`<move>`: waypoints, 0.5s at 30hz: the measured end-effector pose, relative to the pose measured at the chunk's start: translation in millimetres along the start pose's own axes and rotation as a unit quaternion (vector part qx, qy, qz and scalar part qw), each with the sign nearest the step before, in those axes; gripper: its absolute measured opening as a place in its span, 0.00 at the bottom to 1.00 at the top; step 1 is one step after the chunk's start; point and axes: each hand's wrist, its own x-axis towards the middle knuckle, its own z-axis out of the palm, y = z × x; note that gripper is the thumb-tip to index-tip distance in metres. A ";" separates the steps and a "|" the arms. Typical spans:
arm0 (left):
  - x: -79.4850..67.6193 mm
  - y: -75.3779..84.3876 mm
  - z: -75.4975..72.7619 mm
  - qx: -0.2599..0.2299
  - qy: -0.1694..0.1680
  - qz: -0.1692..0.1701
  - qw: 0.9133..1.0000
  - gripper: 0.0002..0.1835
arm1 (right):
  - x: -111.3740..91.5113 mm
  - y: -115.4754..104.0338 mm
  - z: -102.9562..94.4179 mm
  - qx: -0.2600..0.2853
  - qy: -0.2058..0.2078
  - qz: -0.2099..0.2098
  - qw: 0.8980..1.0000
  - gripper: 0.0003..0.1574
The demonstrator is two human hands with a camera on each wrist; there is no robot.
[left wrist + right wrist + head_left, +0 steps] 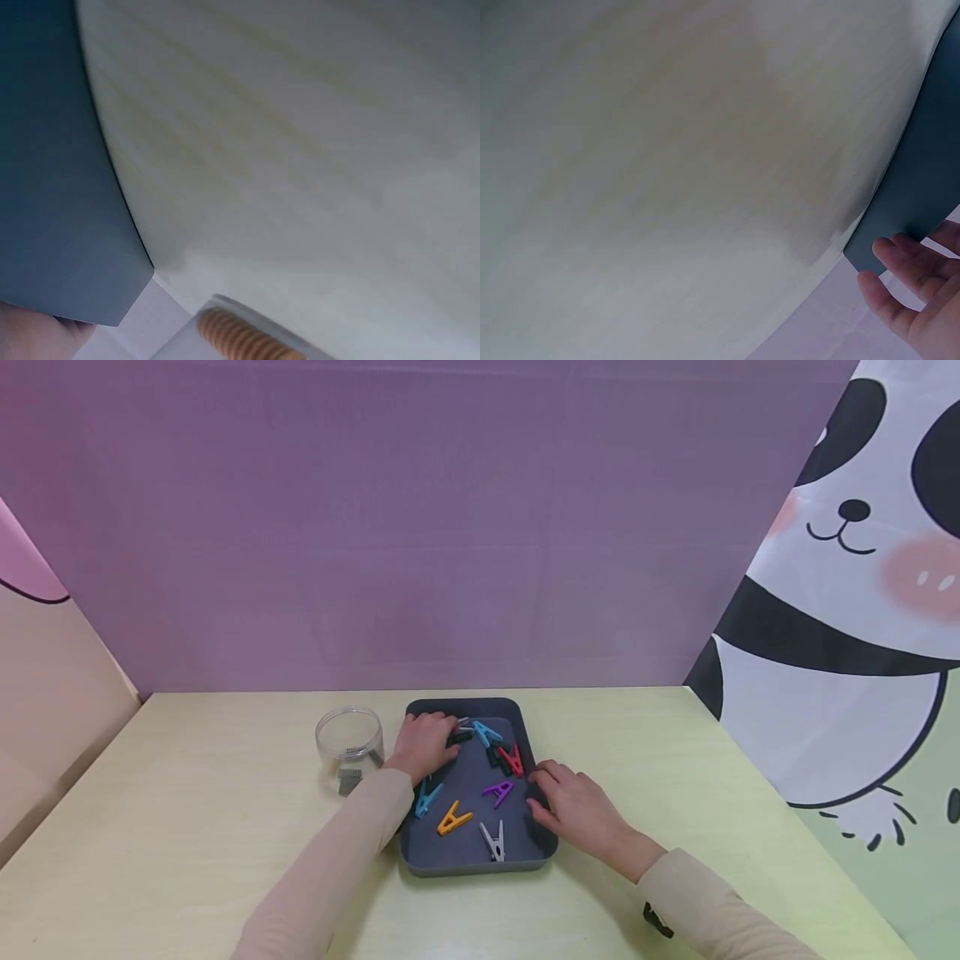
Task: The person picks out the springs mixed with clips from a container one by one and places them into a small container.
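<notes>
A dark grey tray (461, 867) holds small coloured plastic clips and black binder clips. My left hand (423, 745) reaches over its left rim, thumb and forefinger apart beside a black binder clip (460, 737). My right hand (576, 802) rests its loosely bent fingers at the tray's right rim; in the right wrist view, fingers (907, 268) lie by the outer wall. Inside the tray are a blue clip (486, 732), a red clip (513, 761), a purple clip (498, 791), a yellow clip (453, 819), a white clip (494, 842) and another blue clip (427, 798).
Left of the tray stands a clear round jar (348, 735), partly behind my left forearm. Dark small pieces (349, 779) show at its bottom. The pale wooden table (187, 827) meets a purple backdrop (412, 527) at its far edge; a panda print (847, 610) covers the right side.
</notes>
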 end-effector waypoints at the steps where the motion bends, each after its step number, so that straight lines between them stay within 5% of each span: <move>1: 0.3 0.2 0.2 0.002 -0.001 -0.001 1.000 0.15 | 0.0 -0.2 -0.6 0.001 -0.002 0.001 1.000 0.18; 15: 2.9 -0.1 4.3 0.027 0.006 0.000 1.000 0.13 | 0.2 0.0 -1.2 -0.006 -0.009 0.000 1.000 0.19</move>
